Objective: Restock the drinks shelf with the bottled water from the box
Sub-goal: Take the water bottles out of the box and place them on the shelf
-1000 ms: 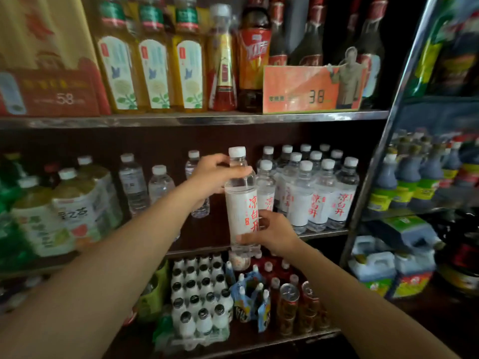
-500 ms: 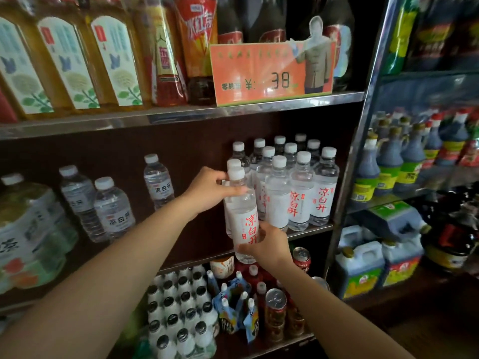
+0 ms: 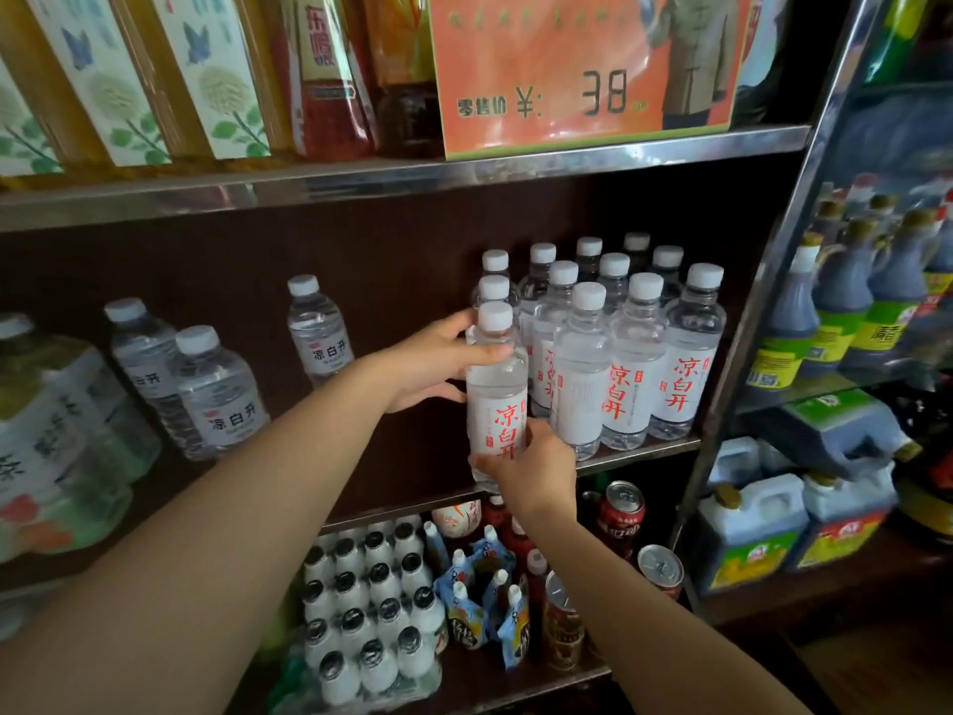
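Clear water bottle (image 3: 496,389) (upright) | left hand (image 3: 430,361) shoulder | right hand (image 3: 531,464) base

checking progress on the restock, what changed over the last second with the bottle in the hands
The held water bottle moved from mid-air in front of the shelf to the left end of the row of matching bottles, at the shelf's front edge. Left hand on its upper part and right hand at its base kept their grip. The row stayed put.
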A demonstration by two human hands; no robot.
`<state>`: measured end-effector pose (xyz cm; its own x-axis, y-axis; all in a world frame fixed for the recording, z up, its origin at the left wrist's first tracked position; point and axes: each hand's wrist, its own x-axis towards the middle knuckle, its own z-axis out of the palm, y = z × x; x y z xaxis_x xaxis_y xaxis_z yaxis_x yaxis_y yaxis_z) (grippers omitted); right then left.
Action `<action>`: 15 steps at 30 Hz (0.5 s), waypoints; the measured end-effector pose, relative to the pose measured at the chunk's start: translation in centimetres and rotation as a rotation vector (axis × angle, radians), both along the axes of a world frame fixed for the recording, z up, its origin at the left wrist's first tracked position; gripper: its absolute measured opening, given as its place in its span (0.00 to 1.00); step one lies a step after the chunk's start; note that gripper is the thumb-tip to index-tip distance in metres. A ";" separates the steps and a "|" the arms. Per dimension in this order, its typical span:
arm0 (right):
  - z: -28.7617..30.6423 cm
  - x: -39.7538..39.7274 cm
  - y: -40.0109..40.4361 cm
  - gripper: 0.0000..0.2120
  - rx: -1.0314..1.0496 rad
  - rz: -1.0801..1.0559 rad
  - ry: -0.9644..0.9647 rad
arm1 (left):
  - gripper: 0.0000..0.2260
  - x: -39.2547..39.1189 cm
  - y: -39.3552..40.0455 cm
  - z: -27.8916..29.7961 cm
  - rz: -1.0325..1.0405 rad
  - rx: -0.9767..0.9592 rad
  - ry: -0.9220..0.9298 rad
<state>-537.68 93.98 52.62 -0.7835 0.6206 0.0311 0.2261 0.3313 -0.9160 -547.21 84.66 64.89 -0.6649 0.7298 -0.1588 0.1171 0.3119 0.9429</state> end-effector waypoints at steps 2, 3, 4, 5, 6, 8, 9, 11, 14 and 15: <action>0.2 -0.2 0.4 0.22 0.040 -0.023 -0.018 | 0.21 -0.3 0.8 -0.1 -0.009 0.029 -0.016; 0.2 -0.4 0.6 0.22 0.055 -0.032 -0.027 | 0.22 -0.5 1.0 -0.1 -0.010 0.035 -0.019; 0.3 -0.5 0.7 0.22 0.071 -0.039 -0.035 | 0.23 -0.8 1.2 -0.2 -0.012 0.036 -0.015; 0.2 -0.7 0.8 0.23 0.091 -0.045 -0.042 | 0.24 -1.1 1.4 -0.2 -0.013 0.039 -0.012; 0.2 -0.8 0.9 0.23 0.108 -0.050 -0.048 | 0.24 -1.3 1.5 -0.3 -0.013 0.048 -0.015; 0.2 -1.1 0.9 0.24 0.125 -0.057 -0.039 | 0.26 -1.8 1.5 -0.5 -0.001 0.072 -0.031; 0.2 -1.2 1.0 0.24 0.134 -0.064 -0.028 | 0.27 -2.1 1.6 -0.7 0.009 0.083 -0.035; 0.2 -1.3 1.1 0.25 0.182 -0.081 -0.021 | 0.27 -2.4 1.6 -1.0 0.021 0.099 -0.035; 0.3 -1.3 1.2 0.25 0.265 -0.084 -0.038 | 0.25 -2.4 1.7 -1.3 0.019 0.125 -0.024; 0.3 -1.3 1.2 0.25 0.283 -0.083 -0.046 | 0.24 -2.4 1.7 -1.3 0.014 0.128 -0.021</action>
